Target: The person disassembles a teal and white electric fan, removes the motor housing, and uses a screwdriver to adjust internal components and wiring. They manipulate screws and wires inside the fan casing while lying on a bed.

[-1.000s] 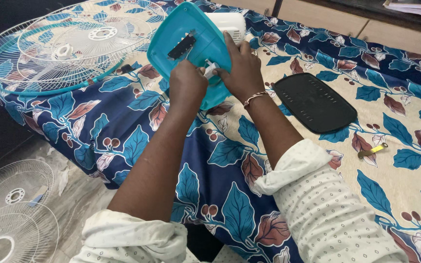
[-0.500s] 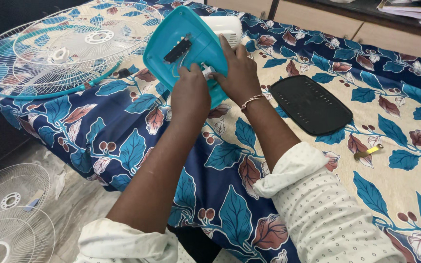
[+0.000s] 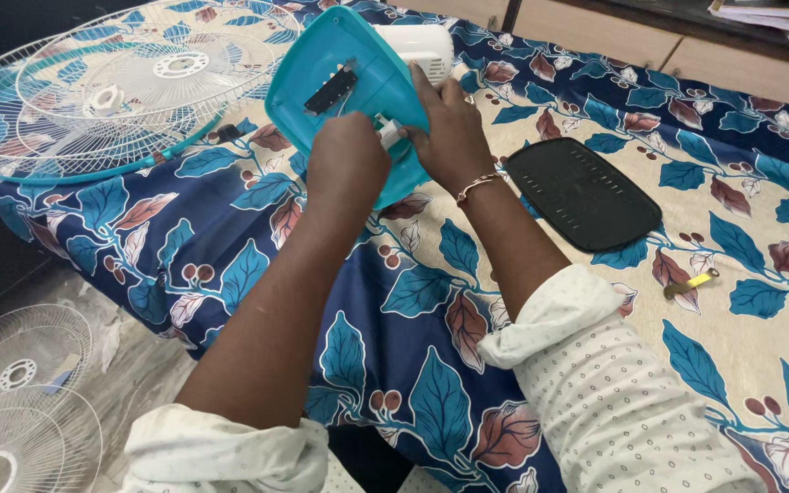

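Note:
A turquoise plastic fan housing [image 3: 358,68] with a white motor body [image 3: 417,44] behind it stands tilted on the leaf-patterned bedsheet. A black slotted part [image 3: 331,89] sits on its face. My right hand [image 3: 449,128] grips the housing's right edge, a bracelet on the wrist. My left hand [image 3: 347,164] is closed on a small white part [image 3: 389,133] at the lower middle of the housing; the fingers hide most of it.
A white wire fan guard with a turquoise rim [image 3: 111,87] lies at the far left of the bed. A black flat plate [image 3: 582,194] and a small brass piece [image 3: 689,284] lie right of my arm. More white guards [image 3: 15,402] rest on the floor.
The view has shifted slightly. My hands stay on the housing, the left hand working a little at the small white part; nothing was let go.

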